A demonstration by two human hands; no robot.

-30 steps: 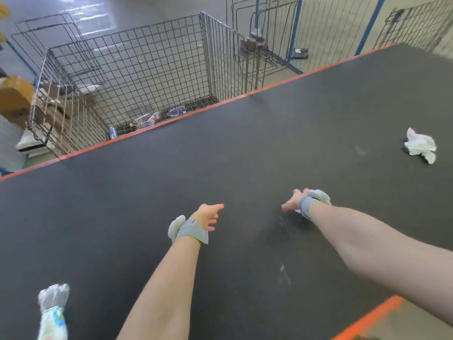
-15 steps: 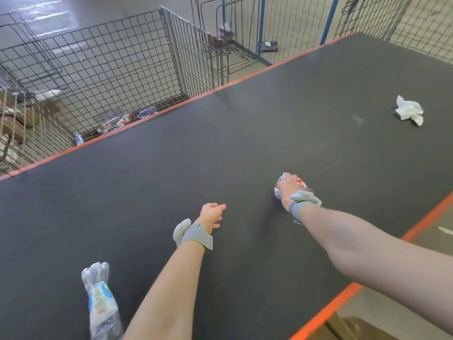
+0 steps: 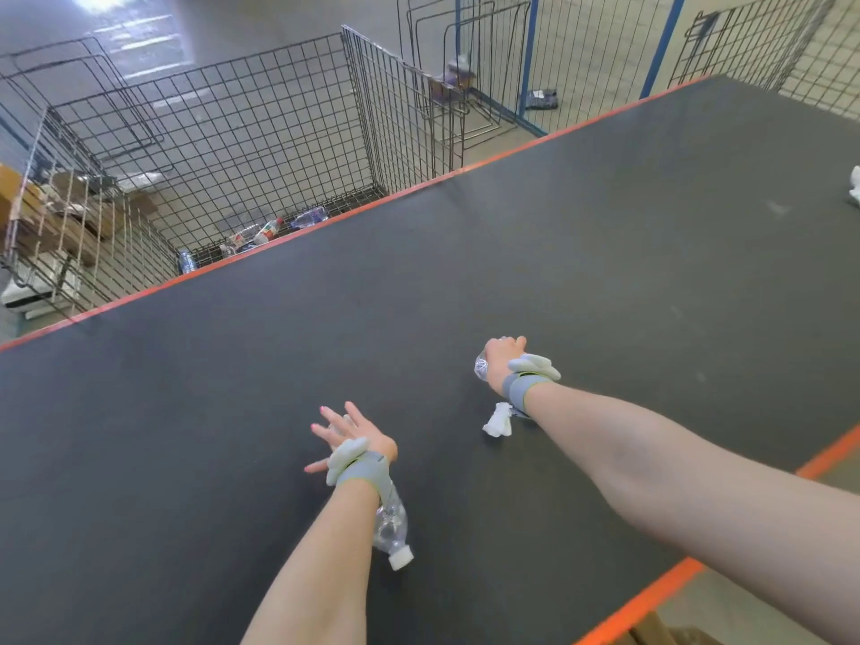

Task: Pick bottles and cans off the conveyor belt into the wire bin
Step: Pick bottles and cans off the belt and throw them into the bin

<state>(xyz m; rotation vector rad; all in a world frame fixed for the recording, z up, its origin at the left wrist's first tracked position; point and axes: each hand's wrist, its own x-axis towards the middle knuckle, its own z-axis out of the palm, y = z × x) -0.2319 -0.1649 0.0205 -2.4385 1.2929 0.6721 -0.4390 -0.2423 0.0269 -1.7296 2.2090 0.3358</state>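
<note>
The right hand [image 3: 505, 360] curls down over a crushed clear bottle [image 3: 481, 366] in the middle of the conveyor belt [image 3: 605, 253]. It grips the bottle from above, so little of it shows and its long axis cannot be told. The wire bin [image 3: 279, 132] stands beyond the belt's far orange edge, ahead and to the left of both hands, so the likely carry runs forward and leftward across the belt. The left hand [image 3: 346, 435] holds nothing, its fingers splayed straight above the belt. A capped bottle [image 3: 390, 528] lies under the left wrist. Its long axis runs roughly along the forearm, with the white cap pointing back toward the near edge. The left hand is much the nearer to it but would have to draw back. A white scrap [image 3: 498, 418] lies just beside the right wrist.
</note>
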